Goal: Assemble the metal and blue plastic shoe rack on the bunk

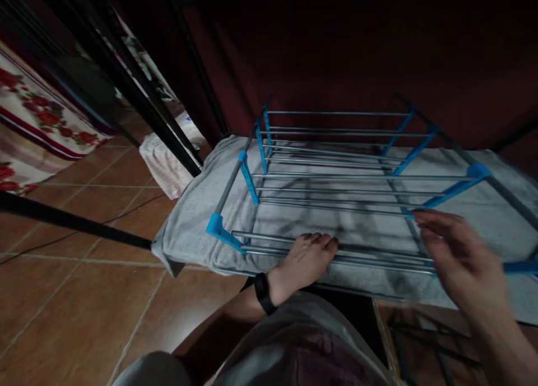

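Note:
A rack of grey metal tubes (328,191) with blue plastic brackets (251,181) lies on a grey cloth. My left hand (310,256), a dark band on its wrist, is closed over the front tubes (378,257) near their middle. At the right my right hand (468,257) is slightly blurred, its thumb and fingers bent and apart. Its fingertips are beside the lower end of a right-side blue bracket (445,196); whether they touch it I cannot tell. This hand hides part of the front right bracket (521,267).
The grey cloth (197,218) covers a low bench against a dark red panel (336,55). Dark metal bars (84,223) cross the left side. A pale striped cloth (166,164) and a thin cable lie on the tiled floor (75,307). Floral fabric (46,114) hangs at far left.

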A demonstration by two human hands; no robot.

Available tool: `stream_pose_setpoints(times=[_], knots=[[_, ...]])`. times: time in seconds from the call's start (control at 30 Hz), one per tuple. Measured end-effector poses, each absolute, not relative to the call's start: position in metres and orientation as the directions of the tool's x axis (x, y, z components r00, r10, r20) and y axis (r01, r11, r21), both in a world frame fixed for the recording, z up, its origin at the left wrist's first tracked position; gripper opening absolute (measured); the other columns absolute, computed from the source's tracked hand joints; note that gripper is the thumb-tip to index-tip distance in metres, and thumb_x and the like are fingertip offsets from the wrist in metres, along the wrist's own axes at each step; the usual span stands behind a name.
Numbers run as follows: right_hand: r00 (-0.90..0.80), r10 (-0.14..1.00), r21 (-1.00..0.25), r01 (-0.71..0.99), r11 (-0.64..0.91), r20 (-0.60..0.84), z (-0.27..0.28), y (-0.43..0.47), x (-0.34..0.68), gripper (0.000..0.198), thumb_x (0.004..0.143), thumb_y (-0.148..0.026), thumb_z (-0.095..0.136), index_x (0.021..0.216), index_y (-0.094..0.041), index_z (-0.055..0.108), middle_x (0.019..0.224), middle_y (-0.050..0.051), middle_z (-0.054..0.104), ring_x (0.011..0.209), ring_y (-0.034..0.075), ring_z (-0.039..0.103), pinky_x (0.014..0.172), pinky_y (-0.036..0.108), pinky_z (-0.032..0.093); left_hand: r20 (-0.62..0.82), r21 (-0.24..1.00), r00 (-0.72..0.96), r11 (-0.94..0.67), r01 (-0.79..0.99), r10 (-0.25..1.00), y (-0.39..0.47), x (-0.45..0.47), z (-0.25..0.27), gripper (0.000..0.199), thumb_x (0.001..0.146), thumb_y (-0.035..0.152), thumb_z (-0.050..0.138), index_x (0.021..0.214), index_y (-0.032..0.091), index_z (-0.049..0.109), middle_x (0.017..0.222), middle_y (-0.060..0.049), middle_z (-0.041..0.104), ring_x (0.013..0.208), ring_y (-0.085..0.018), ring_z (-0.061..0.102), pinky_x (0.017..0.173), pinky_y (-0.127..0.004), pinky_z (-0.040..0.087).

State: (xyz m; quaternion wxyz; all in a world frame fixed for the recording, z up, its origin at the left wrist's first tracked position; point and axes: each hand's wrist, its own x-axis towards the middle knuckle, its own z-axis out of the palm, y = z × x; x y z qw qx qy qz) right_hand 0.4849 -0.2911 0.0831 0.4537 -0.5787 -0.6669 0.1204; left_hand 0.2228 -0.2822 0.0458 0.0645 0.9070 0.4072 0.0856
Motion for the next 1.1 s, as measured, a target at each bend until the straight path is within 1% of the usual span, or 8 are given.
stream_pose_setpoints(times=[0.23,0.5,0.63,0.77,0.83,0.93,1.0,1.1], knots=[[-0.670,0.696,-0.644,0.417,0.642,0.260,0.093,-0.209,0.366,0.034,0.089,-0.027,0.051,0.118,-0.024,0.069,0.119,0.005,0.069,0.109,0.023,0.065,0.096,0.040,0.051,0.158,0.118,0.674,-0.691,0.713,0.722,-0.285,0.227,0.044,0.024,0.093,0.009,0.045,0.113,0.012,0.058,0.103,-0.012,0.069,0.091,-0.023,0.068,0.079,-0.037,0.054],[-0.866,0.492,-0.520,0.461,0.719,-0.086,0.077,-0.211,0.225,0.027,0.087,-0.027,0.059,0.110,-0.015,0.066,0.111,0.011,0.071,0.102,0.024,0.067,0.083,0.030,0.050,0.244,0.133,0.691,-0.730,0.671,0.680,-0.290,0.232,0.026,0.024,0.094,0.007,0.046,0.113,0.006,0.061,0.111,-0.018,0.070,0.106,-0.025,0.067,0.091,-0.039,0.053],[-0.883,0.463,-0.480,0.440,0.759,-0.076,0.067,-0.225,0.206,0.036,0.091,-0.032,0.055,0.123,-0.014,0.060,0.120,0.014,0.067,0.106,0.024,0.065,0.085,0.031,0.050,0.332,0.260,0.654,-0.732,0.630,0.680,-0.304,0.224,0.017,0.033,0.101,0.015,0.036,0.127,0.007,0.056,0.129,-0.016,0.064,0.125,-0.021,0.057,0.104,-0.034,0.047],[-0.870,0.491,-0.416,0.466,0.781,-0.052,0.062,-0.231,0.200,0.043,0.094,-0.039,0.054,0.131,-0.015,0.055,0.121,0.016,0.064,0.105,0.026,0.066,0.084,0.035,0.051,0.383,0.177,0.744,-0.834,0.523,0.547,-0.342,0.179,0.003,0.034,0.099,0.013,0.043,0.130,0.015,0.056,0.124,-0.011,0.067,0.122,-0.019,0.057,0.104,-0.034,0.044],[-0.864,0.502,-0.391,0.479,0.786,-0.050,0.062,-0.234,0.198,0.045,0.094,-0.044,0.055,0.130,-0.018,0.055,0.120,0.015,0.065,0.100,0.026,0.067,0.081,0.035,0.051,0.434,0.260,0.561,-0.694,0.671,0.705,-0.362,0.148,-0.007,0.030,0.097,0.014,0.045,0.123,0.016,0.059,0.101,-0.009,0.071,0.099,-0.019,0.064,0.089,-0.034,0.050],[-0.854,0.518,-0.354,0.498,0.792,-0.044,0.062,-0.238,0.193,0.041,0.096,-0.047,0.052,0.125,-0.019,0.057,0.115,0.014,0.067,0.095,0.027,0.069,0.076,0.034,0.051,0.445,0.560,-0.051,-0.234,0.795,0.894,-0.378,0.107,-0.019,0.020,0.098,0.021,0.042,0.102,0.017,0.062,0.086,-0.007,0.065,0.082,-0.018,0.061,0.077,-0.032,0.050],[-0.852,0.522,-0.331,0.506,0.797,-0.043,0.062,-0.241,0.190,0.038,0.098,-0.047,0.049,0.122,-0.018,0.057,0.111,0.014,0.069,0.094,0.027,0.070,0.075,0.034,0.051,0.355,0.732,-0.387,0.005,0.681,0.851,-0.374,0.089,-0.023,0.016,0.097,0.026,0.046,0.104,0.017,0.057,0.098,-0.009,0.064,0.090,-0.018,0.062,0.081,-0.031,0.051],[-0.849,0.524,-0.306,0.518,0.799,-0.066,0.062,-0.245,0.188,0.038,0.100,-0.047,0.044,0.121,-0.017,0.055,0.109,0.015,0.071,0.094,0.028,0.071,0.075,0.034,0.052,0.264,0.858,-0.482,0.025,0.513,0.835,-0.353,0.075,-0.027,0.034,0.091,0.031,0.056,0.121,0.017,0.050,0.120,-0.011,0.061,0.108,-0.020,0.060,0.094,-0.034,0.049]])
